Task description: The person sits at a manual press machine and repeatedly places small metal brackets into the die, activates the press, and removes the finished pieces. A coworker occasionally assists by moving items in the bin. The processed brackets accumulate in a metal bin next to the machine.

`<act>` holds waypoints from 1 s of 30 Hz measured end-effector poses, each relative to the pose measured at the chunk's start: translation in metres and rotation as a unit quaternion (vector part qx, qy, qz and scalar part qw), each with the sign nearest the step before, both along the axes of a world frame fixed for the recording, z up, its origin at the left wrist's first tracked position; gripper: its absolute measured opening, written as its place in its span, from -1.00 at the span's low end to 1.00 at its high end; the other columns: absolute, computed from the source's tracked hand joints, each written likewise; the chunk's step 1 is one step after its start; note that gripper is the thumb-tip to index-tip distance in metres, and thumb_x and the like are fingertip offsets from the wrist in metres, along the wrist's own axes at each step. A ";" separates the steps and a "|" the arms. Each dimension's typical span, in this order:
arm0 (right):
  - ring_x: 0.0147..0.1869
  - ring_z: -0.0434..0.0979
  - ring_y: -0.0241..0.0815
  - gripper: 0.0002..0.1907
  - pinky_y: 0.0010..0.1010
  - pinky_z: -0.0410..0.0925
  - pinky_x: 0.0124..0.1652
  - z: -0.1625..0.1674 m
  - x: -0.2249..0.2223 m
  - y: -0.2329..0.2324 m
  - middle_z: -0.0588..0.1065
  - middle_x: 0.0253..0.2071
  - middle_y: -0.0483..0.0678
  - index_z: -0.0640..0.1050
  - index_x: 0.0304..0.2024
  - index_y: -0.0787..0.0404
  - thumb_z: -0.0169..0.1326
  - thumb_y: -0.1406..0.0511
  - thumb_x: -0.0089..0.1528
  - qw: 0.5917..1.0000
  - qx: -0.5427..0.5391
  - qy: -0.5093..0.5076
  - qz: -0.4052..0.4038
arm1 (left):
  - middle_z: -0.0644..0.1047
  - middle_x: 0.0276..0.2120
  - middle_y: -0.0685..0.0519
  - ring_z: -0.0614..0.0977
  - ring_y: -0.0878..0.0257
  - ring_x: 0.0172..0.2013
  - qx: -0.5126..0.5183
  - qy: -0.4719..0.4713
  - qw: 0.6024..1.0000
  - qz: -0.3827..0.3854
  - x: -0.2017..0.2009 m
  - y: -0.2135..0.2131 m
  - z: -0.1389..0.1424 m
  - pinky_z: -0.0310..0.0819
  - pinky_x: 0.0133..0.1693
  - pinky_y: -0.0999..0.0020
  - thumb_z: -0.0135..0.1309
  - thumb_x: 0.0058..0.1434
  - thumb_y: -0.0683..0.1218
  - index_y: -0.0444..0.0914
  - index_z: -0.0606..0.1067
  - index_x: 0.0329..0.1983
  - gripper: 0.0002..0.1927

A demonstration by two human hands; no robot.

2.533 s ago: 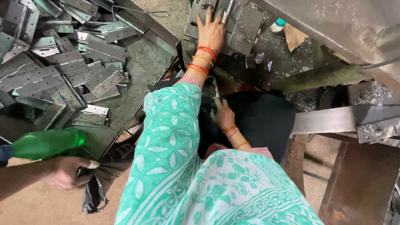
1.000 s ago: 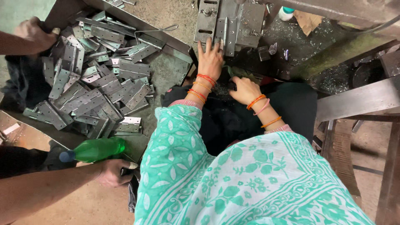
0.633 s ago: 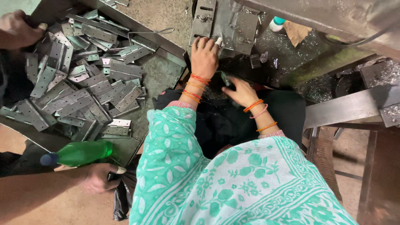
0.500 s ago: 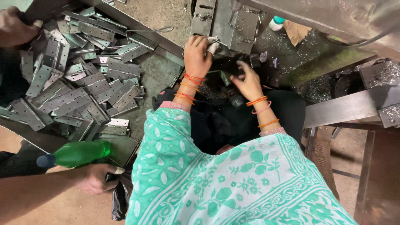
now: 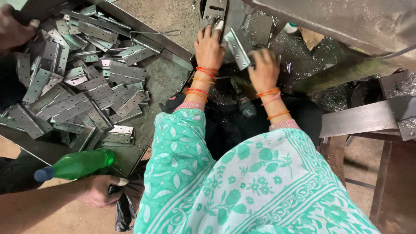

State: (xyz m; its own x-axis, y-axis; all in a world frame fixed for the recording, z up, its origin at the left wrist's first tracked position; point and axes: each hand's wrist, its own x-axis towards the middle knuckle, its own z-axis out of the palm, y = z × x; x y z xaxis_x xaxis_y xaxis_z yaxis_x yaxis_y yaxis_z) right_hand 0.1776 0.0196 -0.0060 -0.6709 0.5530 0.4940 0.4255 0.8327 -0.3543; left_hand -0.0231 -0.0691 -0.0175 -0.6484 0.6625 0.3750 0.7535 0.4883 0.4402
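Note:
My left hand (image 5: 209, 45) rests with fingers spread on a grey metal plate (image 5: 213, 9) of the machine at the top centre. My right hand (image 5: 262, 68) grips a grey metal hinge (image 5: 237, 47), holding it tilted just right of my left hand. Both wrists wear orange and red bangles. My green patterned sleeves and dress fill the lower middle. A grey tray (image 5: 171, 48) heaped with several loose hinges (image 5: 89, 93) lies to the left.
Another person's hand (image 5: 100, 190) at the lower left holds a green plastic bottle (image 5: 76, 164); their other hand (image 5: 13, 31) grips the tray's top-left corner. A steel bar (image 5: 362, 120) and machine frame (image 5: 346, 19) stand right. Metal shavings litter the machine bed.
My right hand rose from my lap and took hold of a hinge at the machine. My left hand stayed on the plate. The view swung left and right.

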 end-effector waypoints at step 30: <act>0.07 0.55 0.30 -0.40 0.08 0.45 -0.06 -0.029 0.056 -0.090 0.41 0.15 0.14 0.44 0.24 0.04 0.20 0.18 0.14 0.927 -0.201 -0.313 0.046 | 0.49 0.18 0.09 0.16 -0.10 0.41 -0.127 0.058 0.986 -0.092 0.012 0.015 -0.037 -0.07 0.32 -0.50 0.11 0.32 0.11 -0.15 0.49 0.29 -0.49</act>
State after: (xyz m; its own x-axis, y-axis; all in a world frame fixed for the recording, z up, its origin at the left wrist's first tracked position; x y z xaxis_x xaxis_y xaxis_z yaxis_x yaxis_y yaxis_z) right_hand 0.2332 -0.0706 -0.0351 -0.8102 0.5336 -0.2426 0.5861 0.7300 -0.3517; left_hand -0.0111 -0.0537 -0.0547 -0.4706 0.8472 0.2466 0.8779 0.4216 0.2272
